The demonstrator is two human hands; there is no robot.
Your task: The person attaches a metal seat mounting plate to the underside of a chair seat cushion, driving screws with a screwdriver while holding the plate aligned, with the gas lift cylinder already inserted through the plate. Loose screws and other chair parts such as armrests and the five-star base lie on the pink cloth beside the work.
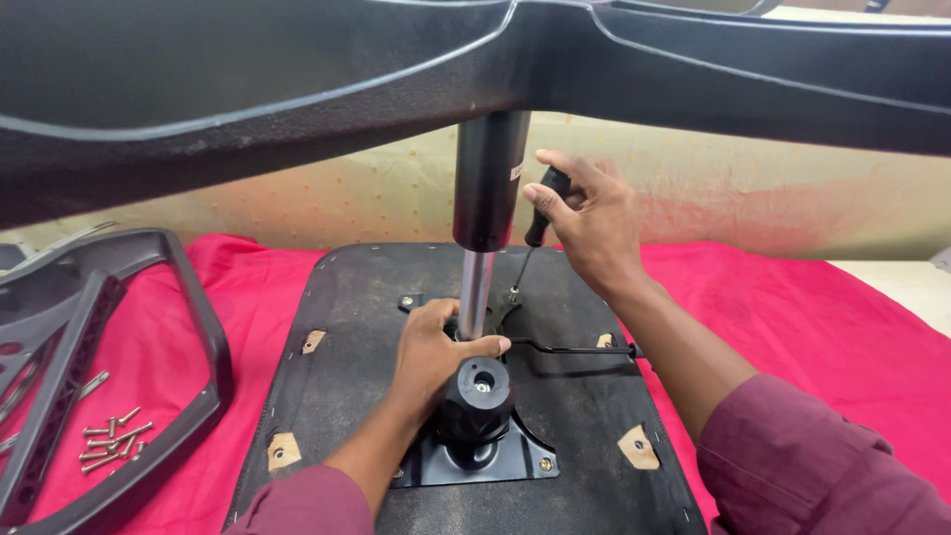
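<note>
Centre frame, the right hand (586, 220) is clamped on a black-handled screwdriver (538, 223), its tip down at a screw (513, 293) on the seat's mechanism plate (515, 458). Just below, the left hand (436, 349) wraps the chrome gas-lift column (476, 289).

the left hand (436, 347) covers the mounting plate (515, 458) around the chrome column (475, 287). the screwdriver (535, 223) handle sits mostly inside the right hand (589, 223). the chair base (297, 89) and grey frame (89, 367) run off the edges.
</note>
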